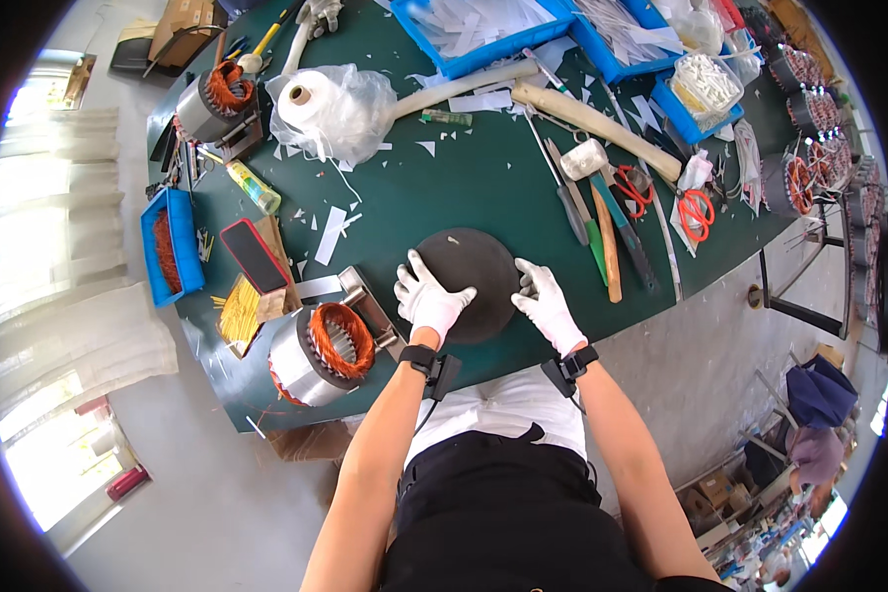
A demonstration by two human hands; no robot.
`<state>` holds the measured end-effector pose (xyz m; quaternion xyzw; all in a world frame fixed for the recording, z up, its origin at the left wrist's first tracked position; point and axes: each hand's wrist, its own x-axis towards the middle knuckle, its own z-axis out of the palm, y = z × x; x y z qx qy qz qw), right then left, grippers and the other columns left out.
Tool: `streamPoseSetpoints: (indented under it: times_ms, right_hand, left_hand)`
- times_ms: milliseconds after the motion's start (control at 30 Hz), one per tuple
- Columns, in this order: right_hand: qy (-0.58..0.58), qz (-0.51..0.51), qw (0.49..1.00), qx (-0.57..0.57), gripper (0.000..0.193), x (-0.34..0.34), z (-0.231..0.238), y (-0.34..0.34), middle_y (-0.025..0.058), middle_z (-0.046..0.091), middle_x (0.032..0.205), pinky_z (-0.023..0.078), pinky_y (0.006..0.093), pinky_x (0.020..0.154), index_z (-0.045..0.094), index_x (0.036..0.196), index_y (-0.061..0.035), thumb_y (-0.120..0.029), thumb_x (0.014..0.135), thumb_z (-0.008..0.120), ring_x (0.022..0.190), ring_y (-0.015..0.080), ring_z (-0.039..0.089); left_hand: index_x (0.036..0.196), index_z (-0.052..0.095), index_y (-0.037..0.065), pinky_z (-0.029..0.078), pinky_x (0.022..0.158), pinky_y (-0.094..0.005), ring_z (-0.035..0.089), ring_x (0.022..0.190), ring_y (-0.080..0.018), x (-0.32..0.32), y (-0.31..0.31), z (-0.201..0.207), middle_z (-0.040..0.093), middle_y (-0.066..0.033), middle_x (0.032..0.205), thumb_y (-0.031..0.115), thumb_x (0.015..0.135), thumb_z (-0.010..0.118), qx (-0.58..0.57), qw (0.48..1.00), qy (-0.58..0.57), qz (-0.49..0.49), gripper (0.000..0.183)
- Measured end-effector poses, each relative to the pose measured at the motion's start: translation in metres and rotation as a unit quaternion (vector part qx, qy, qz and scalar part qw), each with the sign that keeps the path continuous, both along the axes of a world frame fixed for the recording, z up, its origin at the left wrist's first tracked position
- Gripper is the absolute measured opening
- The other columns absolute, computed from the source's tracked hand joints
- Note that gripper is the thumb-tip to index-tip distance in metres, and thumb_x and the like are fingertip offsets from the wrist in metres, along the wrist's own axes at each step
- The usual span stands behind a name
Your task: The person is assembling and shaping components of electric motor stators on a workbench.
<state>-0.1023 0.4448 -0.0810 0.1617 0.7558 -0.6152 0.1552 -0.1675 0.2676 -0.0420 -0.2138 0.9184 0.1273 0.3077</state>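
A black round disc [476, 259] with a smooth, dull top lies at the near edge of the green table. My left hand [434, 298], in a white glove, rests on its left part with fingers spread. At the disc's right rim is my gloved right hand [549, 308], thumb and forefinger apart, nothing visible in it; whether it touches the rim I cannot tell. Left of my left hand sits a motor stator [301, 363] with orange copper windings, lying on its side against a metal block [367, 308].
Scissors [696, 214], a white-headed mallet [584, 158] and several hand tools lie right. A red-edged phone [254, 255], blue copper-wire tray [171, 247] and another stator [215, 104] stand left. Farther back are a plastic-wrapped roll [331, 113] and blue bins [479, 57]. More stators [809, 111] line the far right.
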Motion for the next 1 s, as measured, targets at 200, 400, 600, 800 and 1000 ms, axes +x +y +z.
streamPoseSetpoints:
  times_ms: [200, 400, 600, 800, 1000]
  right_hand:
    - [0.011, 0.039, 0.998, 0.042, 0.062, -0.003, 0.002, -0.006, 0.0063, 0.043, 0.092, 0.046, 0.0280, 0.074, 0.047, 0.131, -0.0111, 0.003, 0.072, 0.062, 0.078, 0.0158, 0.048]
    - [0.046, 0.059, 0.993, 0.095, 0.064, -0.003, -0.003, -0.005, 0.0099, 0.045, 0.099, 0.047, 0.0307, 0.078, 0.042, 0.134, -0.0099, 0.000, 0.074, 0.060, 0.083, 0.0184, 0.050]
    - [-0.020, -0.006, 0.999, 0.040, 0.051, 0.006, 0.009, -0.005, 0.0051, 0.053, 0.087, 0.048, 0.0293, 0.072, 0.045, 0.130, -0.0055, -0.006, 0.081, 0.062, 0.073, 0.0153, 0.052]
    - [0.004, 0.241, 0.967, -0.079, 0.044, -0.008, 0.107, -0.124, 0.0166, 0.061, 0.112, 0.047, 0.0341, 0.090, 0.051, 0.123, -0.0020, -0.021, 0.084, 0.062, 0.106, 0.0248, 0.060]
    - [-0.093, 0.249, 0.923, -0.279, 0.053, -0.025, 0.122, -0.213, 0.0183, 0.056, 0.112, 0.043, 0.0331, 0.088, 0.041, 0.124, 0.0063, -0.026, 0.086, 0.062, 0.103, 0.0221, 0.055]
  left_hand:
    - [0.146, 0.008, 0.020, 0.034, 0.102, -0.0503, 0.024, 0.135, -0.0349, -0.007, 0.000, 0.006, 0.019, -0.0147, 0.147, 0.042, 0.055, 0.085, -0.011, 0.998, -0.032, 0.048, 0.121]
    - [0.144, 0.017, 0.015, 0.034, 0.102, -0.0489, 0.029, 0.131, -0.0373, 0.014, -0.011, 0.002, 0.027, -0.0194, 0.142, 0.037, 0.061, 0.080, 0.033, 0.996, 0.080, 0.025, 0.107]
    - [0.093, 0.062, 0.003, 0.047, 0.079, -0.0380, 0.059, 0.089, -0.0320, 0.112, -0.114, 0.096, 0.060, -0.0136, 0.096, 0.004, 0.073, 0.068, 0.211, 0.872, 0.423, -0.125, 0.021]
    - [0.096, 0.051, 0.002, 0.043, 0.070, -0.0277, 0.048, 0.075, -0.0103, 0.143, -0.247, 0.112, 0.053, -0.0020, 0.082, 0.019, 0.089, 0.061, 0.211, 0.848, 0.295, 0.386, 0.020]
    - [0.113, 0.057, 0.007, 0.042, 0.057, -0.0227, 0.049, 0.064, -0.0074, 0.114, -0.233, 0.085, 0.058, -0.0008, 0.083, 0.037, 0.093, 0.053, 0.445, 0.777, 0.202, 0.397, 0.037]
